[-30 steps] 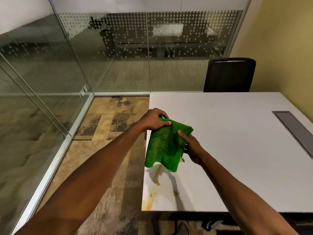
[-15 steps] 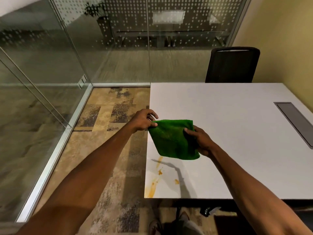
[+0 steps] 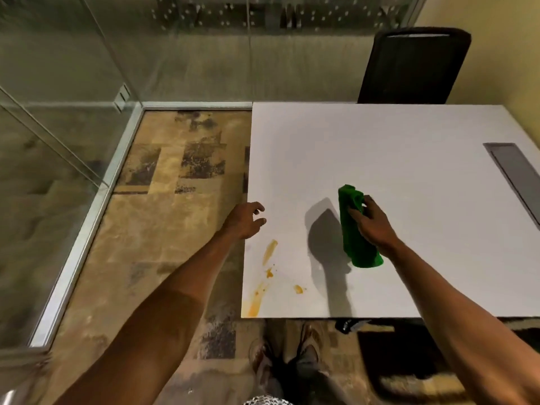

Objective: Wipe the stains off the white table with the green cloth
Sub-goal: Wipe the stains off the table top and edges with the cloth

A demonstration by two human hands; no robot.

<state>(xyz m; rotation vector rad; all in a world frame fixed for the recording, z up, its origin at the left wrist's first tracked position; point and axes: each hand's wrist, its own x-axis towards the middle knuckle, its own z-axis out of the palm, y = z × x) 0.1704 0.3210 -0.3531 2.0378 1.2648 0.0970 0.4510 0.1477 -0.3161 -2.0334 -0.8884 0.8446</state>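
My right hand [image 3: 372,223] grips the green cloth [image 3: 355,229], which hangs folded above the white table [image 3: 394,147] and casts a shadow to its left. Over the table's left edge my left hand [image 3: 245,219] hovers with its fingers apart and nothing in it. Orange-yellow stains [image 3: 268,252] streak the table's near left corner, with smaller spots [image 3: 298,289] to the right of them. The cloth is apart from the stains, to their upper right.
A black office chair [image 3: 409,65] stands at the table's far side. A grey cable hatch [image 3: 514,173] is set in the tabletop at the right. Glass walls [image 3: 58,97] enclose the patterned floor [image 3: 175,182] on the left. My shoes [image 3: 292,349] show below the table's near edge.
My left hand let go of the cloth and moved left to the table edge. My right hand carried the cloth to the right, where it hangs narrow instead of spread. The view tilted down.
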